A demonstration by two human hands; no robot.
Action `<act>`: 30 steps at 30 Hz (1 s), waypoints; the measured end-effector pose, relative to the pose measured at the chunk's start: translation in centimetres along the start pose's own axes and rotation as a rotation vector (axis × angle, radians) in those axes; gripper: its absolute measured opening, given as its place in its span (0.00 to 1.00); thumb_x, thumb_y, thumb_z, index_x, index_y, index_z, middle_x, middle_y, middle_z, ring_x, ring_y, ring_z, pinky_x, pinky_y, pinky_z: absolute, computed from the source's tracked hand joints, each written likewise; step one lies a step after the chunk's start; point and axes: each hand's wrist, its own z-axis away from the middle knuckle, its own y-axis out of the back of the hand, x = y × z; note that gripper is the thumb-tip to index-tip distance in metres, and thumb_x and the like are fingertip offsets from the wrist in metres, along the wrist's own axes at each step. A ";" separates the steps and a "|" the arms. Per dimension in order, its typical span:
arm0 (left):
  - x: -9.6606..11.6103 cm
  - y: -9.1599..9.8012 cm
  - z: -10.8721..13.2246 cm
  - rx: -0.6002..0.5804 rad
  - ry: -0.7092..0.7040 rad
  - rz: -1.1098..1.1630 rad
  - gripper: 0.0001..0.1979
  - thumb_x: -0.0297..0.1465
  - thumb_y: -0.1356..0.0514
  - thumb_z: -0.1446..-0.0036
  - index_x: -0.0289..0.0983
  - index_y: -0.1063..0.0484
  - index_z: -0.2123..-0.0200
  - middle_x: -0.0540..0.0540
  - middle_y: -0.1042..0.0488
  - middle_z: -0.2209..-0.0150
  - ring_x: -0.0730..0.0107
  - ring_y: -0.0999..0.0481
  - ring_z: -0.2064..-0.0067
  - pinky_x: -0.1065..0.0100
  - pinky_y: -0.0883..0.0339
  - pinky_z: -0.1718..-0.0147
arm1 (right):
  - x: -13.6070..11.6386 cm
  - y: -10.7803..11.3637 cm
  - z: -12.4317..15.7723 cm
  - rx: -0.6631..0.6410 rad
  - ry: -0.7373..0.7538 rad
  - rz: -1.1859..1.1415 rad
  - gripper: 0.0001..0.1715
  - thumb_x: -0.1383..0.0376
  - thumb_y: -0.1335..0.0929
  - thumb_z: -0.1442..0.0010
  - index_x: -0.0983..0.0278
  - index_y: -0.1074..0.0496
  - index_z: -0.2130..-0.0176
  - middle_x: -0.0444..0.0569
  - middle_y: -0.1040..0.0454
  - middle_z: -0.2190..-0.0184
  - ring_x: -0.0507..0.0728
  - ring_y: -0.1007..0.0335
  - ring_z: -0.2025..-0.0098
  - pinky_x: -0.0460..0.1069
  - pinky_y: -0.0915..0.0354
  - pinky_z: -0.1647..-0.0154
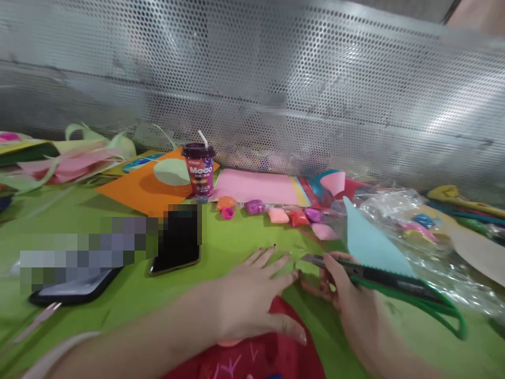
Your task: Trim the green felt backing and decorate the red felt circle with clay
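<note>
**Right hand [355, 300] clamped on a long black-and-green cutter [398, 279]; left hand [248, 297] laid out flat, fingers apart**

I have the cutter gripped between the right thumb and curled fingers. Its pointed grey metal blade [313, 259] sticks out past the thumb toward the left hand, ending near that hand's index fingertip. The green looped tail end reaches out to the right of the right wrist.

The left hand is palm down, holding nothing that I can see. A dark red sheet with pink drawn lines [294, 350] lies partly beneath its palm and thumb; I cannot tell how firmly the hand presses.

Both hands are over a bright green tabletop [232, 239]. Just beyond the right hand stands a pale blue pointed paper piece [371, 242], with crinkled clear plastic wrapping [453, 268] farther right. Ahead of the left fingertips I see a row of small soft coloured packets [279, 215]. To the left of that hand lies a flat black phone [177, 245], with a purple drink cup with a white straw [202, 173] behind it. A perforated silver metal panel [236, 79] spans the far side.
</note>
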 end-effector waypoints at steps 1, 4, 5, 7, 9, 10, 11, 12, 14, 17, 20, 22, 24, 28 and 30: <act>-0.1 0.0 0.0 -0.039 -0.038 0.016 0.45 0.61 0.55 0.53 0.42 0.55 0.37 0.42 0.65 0.36 0.46 0.70 0.37 0.45 0.66 0.41 | -0.2 0.6 0.3 -0.015 -0.116 -0.088 0.11 0.57 0.37 0.40 0.60 0.37 0.70 0.41 0.36 0.84 0.53 0.34 0.83 0.45 0.35 0.88; 0.1 0.2 0.0 -0.108 -0.123 0.047 0.43 0.59 0.52 0.52 0.44 0.54 0.37 0.45 0.63 0.35 0.46 0.70 0.36 0.43 0.66 0.42 | -0.6 2.8 0.0 -0.096 -0.307 -0.246 0.13 0.53 0.35 0.42 0.59 0.39 0.67 0.39 0.37 0.82 0.52 0.37 0.80 0.46 0.32 0.79; 0.2 0.2 0.0 -0.117 -0.147 0.052 0.42 0.59 0.51 0.51 0.44 0.54 0.37 0.46 0.62 0.35 0.47 0.69 0.36 0.43 0.66 0.41 | -0.6 3.5 -0.4 -0.148 -0.274 -0.238 0.13 0.53 0.35 0.42 0.59 0.40 0.66 0.38 0.36 0.82 0.51 0.36 0.79 0.46 0.32 0.77; 0.4 0.1 0.0 -0.116 -0.183 0.051 0.41 0.57 0.51 0.49 0.42 0.53 0.37 0.48 0.61 0.35 0.48 0.69 0.36 0.45 0.66 0.41 | -0.1 4.5 -1.4 -0.275 -0.189 -0.175 0.13 0.54 0.36 0.41 0.59 0.42 0.65 0.37 0.35 0.82 0.51 0.36 0.81 0.45 0.36 0.79; 0.6 -0.1 0.0 -0.102 -0.197 0.042 0.40 0.55 0.50 0.47 0.41 0.53 0.37 0.48 0.60 0.35 0.48 0.69 0.36 0.45 0.65 0.41 | 0.5 4.8 -1.9 -0.344 -0.089 -0.080 0.11 0.55 0.37 0.40 0.59 0.42 0.67 0.37 0.35 0.84 0.50 0.39 0.85 0.43 0.43 0.85; 0.6 -0.2 -0.1 -0.090 -0.193 0.036 0.39 0.54 0.50 0.47 0.41 0.53 0.38 0.48 0.59 0.35 0.49 0.68 0.36 0.45 0.66 0.41 | 0.8 4.7 -1.9 -0.335 -0.031 -0.041 0.11 0.57 0.36 0.41 0.60 0.41 0.68 0.37 0.36 0.84 0.49 0.41 0.86 0.43 0.46 0.86; 0.7 -0.2 -0.1 -0.080 -0.188 0.033 0.39 0.53 0.48 0.47 0.41 0.52 0.38 0.48 0.57 0.36 0.49 0.68 0.36 0.45 0.66 0.41 | 1.1 4.5 -1.7 -0.306 0.027 -0.016 0.10 0.59 0.35 0.43 0.60 0.41 0.70 0.37 0.36 0.84 0.49 0.42 0.86 0.43 0.48 0.87; 0.7 -0.3 -0.1 -0.072 -0.181 0.032 0.38 0.53 0.47 0.48 0.42 0.51 0.38 0.48 0.56 0.36 0.49 0.67 0.36 0.45 0.66 0.41 | 1.4 4.2 -1.4 -0.269 0.078 -0.003 0.09 0.60 0.35 0.44 0.60 0.40 0.71 0.38 0.36 0.83 0.49 0.42 0.85 0.43 0.48 0.86; 0.6 -0.3 -0.2 -0.070 -0.169 0.034 0.38 0.51 0.45 0.49 0.42 0.50 0.39 0.47 0.53 0.36 0.50 0.64 0.36 0.46 0.64 0.41 | 1.9 3.7 -0.6 -0.207 0.124 -0.005 0.07 0.61 0.35 0.45 0.60 0.40 0.71 0.39 0.36 0.80 0.49 0.43 0.83 0.43 0.49 0.85; 0.4 -0.2 -0.5 -0.088 -0.165 0.025 0.37 0.48 0.43 0.49 0.40 0.47 0.39 0.46 0.52 0.37 0.49 0.62 0.36 0.47 0.60 0.41 | 2.5 3.6 0.1 -0.228 0.157 0.029 0.06 0.62 0.36 0.43 0.59 0.40 0.70 0.39 0.37 0.80 0.49 0.43 0.82 0.43 0.48 0.84; 0.4 0.2 -0.9 -0.111 -0.165 0.003 0.35 0.43 0.41 0.48 0.40 0.47 0.39 0.47 0.53 0.37 0.50 0.61 0.36 0.48 0.59 0.41 | 2.9 4.1 -0.1 -0.244 0.359 0.144 0.05 0.66 0.35 0.44 0.59 0.39 0.70 0.39 0.35 0.79 0.49 0.39 0.81 0.43 0.44 0.83; 0.7 0.7 -1.0 -0.147 -0.148 -0.013 0.35 0.39 0.40 0.48 0.39 0.47 0.39 0.47 0.55 0.36 0.52 0.62 0.36 0.51 0.60 0.40 | 2.7 4.3 -0.4 -0.278 0.490 0.198 0.06 0.70 0.36 0.45 0.58 0.38 0.68 0.39 0.32 0.78 0.49 0.36 0.81 0.42 0.41 0.83; 1.2 1.1 -1.0 -0.199 -0.108 -0.023 0.34 0.37 0.39 0.48 0.38 0.47 0.40 0.47 0.55 0.37 0.54 0.62 0.36 0.53 0.62 0.39 | 2.4 4.2 -0.7 -0.321 0.530 0.227 0.08 0.71 0.37 0.45 0.57 0.39 0.68 0.37 0.32 0.78 0.49 0.35 0.82 0.42 0.41 0.83; 1.6 1.5 -0.9 -0.221 -0.048 0.023 0.34 0.36 0.38 0.48 0.39 0.47 0.40 0.48 0.53 0.37 0.56 0.60 0.36 0.54 0.61 0.39 | 2.3 3.6 -0.8 -0.299 0.530 0.219 0.08 0.71 0.38 0.44 0.57 0.40 0.68 0.37 0.32 0.79 0.48 0.35 0.83 0.42 0.40 0.83; 1.5 1.4 -0.9 -0.210 -0.044 0.040 0.35 0.36 0.38 0.48 0.40 0.49 0.39 0.48 0.53 0.37 0.56 0.60 0.36 0.55 0.61 0.39 | 2.5 3.6 -0.7 -0.278 0.535 0.213 0.08 0.71 0.38 0.44 0.56 0.40 0.67 0.37 0.32 0.80 0.49 0.33 0.82 0.41 0.39 0.83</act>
